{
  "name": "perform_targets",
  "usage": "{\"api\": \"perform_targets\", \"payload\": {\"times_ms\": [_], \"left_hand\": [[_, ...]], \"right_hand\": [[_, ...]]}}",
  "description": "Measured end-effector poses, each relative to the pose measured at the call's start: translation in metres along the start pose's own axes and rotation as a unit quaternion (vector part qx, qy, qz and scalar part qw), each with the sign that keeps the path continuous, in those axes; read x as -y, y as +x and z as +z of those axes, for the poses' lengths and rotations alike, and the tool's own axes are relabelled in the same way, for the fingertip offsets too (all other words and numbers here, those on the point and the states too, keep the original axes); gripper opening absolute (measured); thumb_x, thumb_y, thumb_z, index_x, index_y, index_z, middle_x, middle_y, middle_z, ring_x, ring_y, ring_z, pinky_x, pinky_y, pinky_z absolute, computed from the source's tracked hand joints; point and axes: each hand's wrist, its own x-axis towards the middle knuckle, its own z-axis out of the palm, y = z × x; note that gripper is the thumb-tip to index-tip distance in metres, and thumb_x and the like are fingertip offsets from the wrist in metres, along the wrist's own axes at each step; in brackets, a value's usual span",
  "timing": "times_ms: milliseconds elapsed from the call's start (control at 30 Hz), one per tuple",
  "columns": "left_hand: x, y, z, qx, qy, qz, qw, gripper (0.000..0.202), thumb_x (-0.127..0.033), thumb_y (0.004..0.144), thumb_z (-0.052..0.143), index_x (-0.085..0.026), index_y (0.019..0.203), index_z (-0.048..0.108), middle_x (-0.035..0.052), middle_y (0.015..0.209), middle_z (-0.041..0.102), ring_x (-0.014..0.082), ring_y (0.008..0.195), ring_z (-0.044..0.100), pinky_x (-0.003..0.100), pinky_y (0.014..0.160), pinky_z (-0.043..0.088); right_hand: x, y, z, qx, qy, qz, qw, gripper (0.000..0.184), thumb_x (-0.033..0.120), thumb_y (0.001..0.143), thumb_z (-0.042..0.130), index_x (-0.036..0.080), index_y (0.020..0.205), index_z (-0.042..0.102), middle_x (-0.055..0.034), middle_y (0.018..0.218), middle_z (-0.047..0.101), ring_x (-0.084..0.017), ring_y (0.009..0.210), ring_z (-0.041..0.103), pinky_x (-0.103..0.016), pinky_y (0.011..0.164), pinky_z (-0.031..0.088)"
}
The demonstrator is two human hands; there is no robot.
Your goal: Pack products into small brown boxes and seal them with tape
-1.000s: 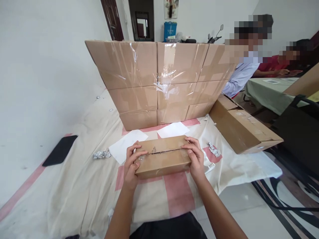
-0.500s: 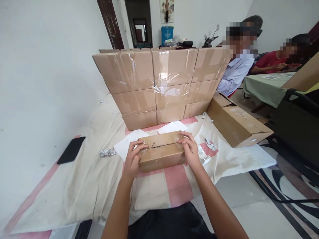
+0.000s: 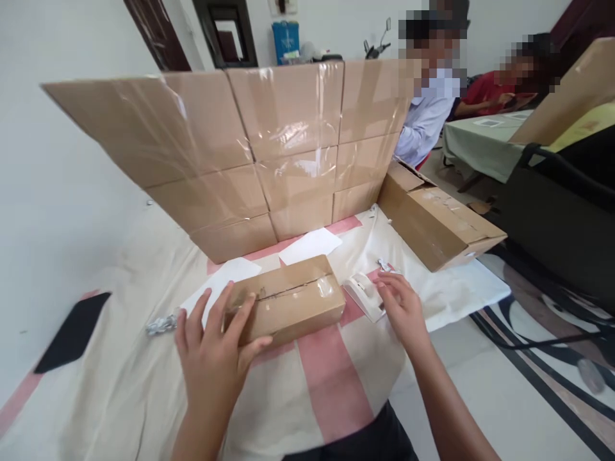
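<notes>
A small brown cardboard box [image 3: 288, 298] lies on the cream and pink cloth [image 3: 331, 378] in front of me, its top flaps meeting in a slit. My left hand [image 3: 214, 349] rests on the box's left end, fingers spread and bent over its corner. My right hand [image 3: 401, 307] is off the box, to its right, fingers apart and touching a white tape dispenser [image 3: 365, 294] that lies on the cloth.
A wall of taped cardboard boxes [image 3: 269, 147] stands behind. A long brown box [image 3: 435, 221] lies at right. White paper sheets [image 3: 310, 244], a crumpled scrap [image 3: 161, 324] and a black phone [image 3: 72, 330] lie on the cloth. Two people sit by a table [image 3: 480, 144] at the back right.
My right hand has left the box and moved right to the white dispenser. My left hand slid to the box's left end. The view has moved closer and turned.
</notes>
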Motion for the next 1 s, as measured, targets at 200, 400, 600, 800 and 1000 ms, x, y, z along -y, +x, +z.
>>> {"api": "perform_targets", "payload": {"times_ms": [200, 400, 600, 800, 1000], "left_hand": [[-0.145, 0.000, 0.059, -0.003, -0.237, 0.175, 0.956, 0.042, -0.034, 0.089, 0.072, -0.030, 0.130, 0.065, 0.0044, 0.160, 0.045, 0.0249, 0.145, 0.045, 0.043, 0.121, 0.035], [-0.185, 0.002, 0.135, 0.174, -0.283, 0.064, 0.941, 0.082, -0.019, 0.085, 0.069, -0.022, 0.157, 0.030, 0.0219, 0.170, 0.017, 0.0426, 0.155, 0.022, 0.062, 0.110, 0.047], [-0.180, 0.002, 0.146, 0.190, -0.314, -0.024, 0.930, 0.085, -0.024, 0.085, 0.074, -0.018, 0.155, 0.026, 0.0266, 0.170, 0.005, 0.0442, 0.156, 0.019, 0.061, 0.108, 0.050], [-0.179, 0.005, 0.144, 0.200, -0.312, -0.021, 0.929, 0.080, -0.031, 0.085, 0.076, -0.019, 0.152, 0.032, 0.0283, 0.168, 0.013, 0.0449, 0.153, 0.027, 0.061, 0.107, 0.050], [-0.177, 0.004, 0.144, 0.202, -0.326, -0.024, 0.923, 0.082, -0.030, 0.086, 0.075, -0.020, 0.153, 0.028, 0.0284, 0.168, 0.015, 0.0444, 0.153, 0.028, 0.060, 0.105, 0.052]], "right_hand": [[-0.023, 0.006, -0.021, 0.133, -0.003, 0.106, 0.985, 0.036, 0.050, 0.091, 0.055, 0.020, 0.080, 0.072, -0.0088, 0.094, 0.072, -0.028, 0.096, 0.066, -0.042, 0.090, 0.049], [-0.022, 0.019, -0.023, 0.202, -0.005, 0.154, 0.967, 0.039, 0.049, 0.086, 0.059, 0.019, 0.061, 0.061, -0.0028, 0.072, 0.063, -0.021, 0.074, 0.059, -0.034, 0.070, 0.047], [-0.017, 0.027, -0.023, 0.243, -0.007, 0.183, 0.953, 0.041, 0.049, 0.081, 0.068, 0.019, 0.056, 0.056, 0.0004, 0.065, 0.054, -0.015, 0.063, 0.049, -0.029, 0.058, 0.040], [-0.003, 0.020, -0.038, 0.217, 0.011, 0.181, 0.959, 0.045, 0.050, 0.084, 0.067, 0.020, 0.056, 0.049, -0.0018, 0.078, 0.053, -0.018, 0.078, 0.051, -0.032, 0.072, 0.043], [-0.004, -0.007, -0.058, 0.219, 0.018, 0.219, 0.951, 0.049, 0.056, 0.087, 0.065, 0.021, 0.061, 0.041, -0.0006, 0.080, 0.049, -0.015, 0.069, 0.045, -0.030, 0.061, 0.039]]}}
